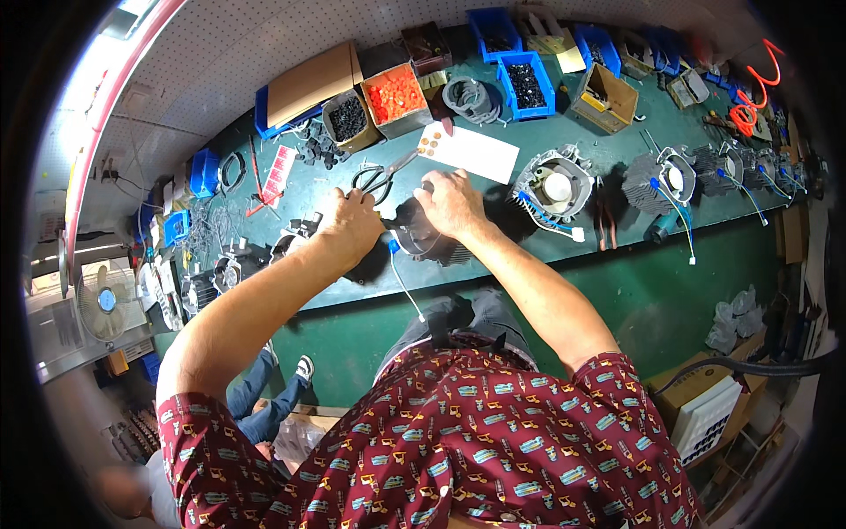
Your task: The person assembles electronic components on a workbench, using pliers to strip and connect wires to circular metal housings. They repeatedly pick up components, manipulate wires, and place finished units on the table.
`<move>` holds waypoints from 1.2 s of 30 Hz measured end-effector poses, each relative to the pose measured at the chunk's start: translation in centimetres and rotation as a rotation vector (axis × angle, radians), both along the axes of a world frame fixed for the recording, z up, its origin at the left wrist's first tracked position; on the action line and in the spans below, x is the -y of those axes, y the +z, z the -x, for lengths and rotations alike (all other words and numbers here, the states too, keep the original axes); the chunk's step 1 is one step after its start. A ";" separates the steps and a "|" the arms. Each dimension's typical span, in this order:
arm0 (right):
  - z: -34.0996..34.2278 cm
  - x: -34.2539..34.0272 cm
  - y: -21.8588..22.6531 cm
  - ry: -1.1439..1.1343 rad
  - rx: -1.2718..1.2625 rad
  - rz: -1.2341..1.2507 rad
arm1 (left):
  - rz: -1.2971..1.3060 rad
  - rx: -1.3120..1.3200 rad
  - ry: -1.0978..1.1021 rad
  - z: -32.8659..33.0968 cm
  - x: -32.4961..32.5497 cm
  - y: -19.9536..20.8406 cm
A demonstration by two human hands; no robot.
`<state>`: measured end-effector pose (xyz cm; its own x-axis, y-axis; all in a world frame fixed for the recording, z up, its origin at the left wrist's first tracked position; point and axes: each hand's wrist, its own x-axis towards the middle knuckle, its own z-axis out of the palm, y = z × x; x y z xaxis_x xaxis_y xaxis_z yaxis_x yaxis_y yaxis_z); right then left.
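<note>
First, the left hand [354, 227] curls beside the dark finned housing [421, 234]; its grip is hidden. The housing sits near the front edge of the green bench [551, 250], its white lead [407, 289] dangling, best kept unpinched. The right hand [452, 204] bends over its top, hold unclear; even steadying seems wise.

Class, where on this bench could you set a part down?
Free: between the white sheet and the cardboard box to its right; between the red-marked strip and scissors. Crowded: left end, with loose wires; back row of bins.
</note>
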<state>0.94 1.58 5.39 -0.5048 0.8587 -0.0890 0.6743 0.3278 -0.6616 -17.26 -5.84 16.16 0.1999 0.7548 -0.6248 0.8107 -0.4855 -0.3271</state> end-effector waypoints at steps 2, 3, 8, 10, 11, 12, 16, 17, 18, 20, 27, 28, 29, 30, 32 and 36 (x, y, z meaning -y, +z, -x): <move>-0.1 0.2 -0.2 0.013 -0.016 -0.018 | 0.029 -0.024 -0.047 -0.2 -0.2 -0.1; -0.2 0.2 -0.1 0.014 -0.024 -0.024 | 0.040 -0.035 -0.062 -0.4 -0.4 0.1; -0.2 0.6 0.0 0.013 -0.044 -0.035 | 0.078 -0.064 -0.100 -0.8 -1.4 -0.5; -0.1 0.6 0.0 0.016 -0.040 -0.037 | 0.097 -0.064 -0.126 -0.7 -2.0 -0.6; -0.2 0.6 0.0 0.016 -0.036 -0.039 | 0.105 -0.062 -0.140 -0.8 -2.2 -0.6; -0.2 0.6 0.1 0.016 -0.038 -0.036 | 0.106 -0.064 -0.153 -0.9 -2.4 -0.5; -0.2 0.7 0.4 0.015 -0.036 -0.027 | 0.093 -0.053 -0.216 -1.2 -2.6 -0.5; -0.2 0.7 0.4 0.013 -0.034 -0.026 | 0.085 -0.046 -0.235 -1.3 -2.6 -0.4; -0.2 0.7 0.4 0.013 -0.040 -0.030 | 0.085 -0.059 -0.231 -1.4 -2.5 -0.6; -0.2 0.9 0.4 0.013 -0.052 -0.039 | 0.086 -0.084 -0.220 -1.5 -2.2 -1.2; -0.3 1.2 0.2 0.012 -0.064 -0.062 | 0.034 -0.145 -0.196 -2.6 -0.9 -1.1; -0.4 1.2 0.0 0.009 -0.063 -0.070 | 0.046 -0.146 -0.186 -3.0 -1.0 -0.9; -0.3 1.3 0.0 0.011 -0.065 -0.077 | 0.057 -0.149 -0.172 -3.2 -0.9 -0.6; -0.3 1.3 0.1 0.010 -0.061 -0.076 | 0.046 -0.147 -0.169 -3.1 -0.8 -0.7; -0.2 1.5 0.3 0.008 -0.055 -0.073 | 0.024 -0.145 -0.164 -3.0 -0.4 -1.0; 0.1 1.7 0.3 0.014 -0.055 -0.069 | 0.083 -0.215 -0.187 -3.2 0.0 -1.0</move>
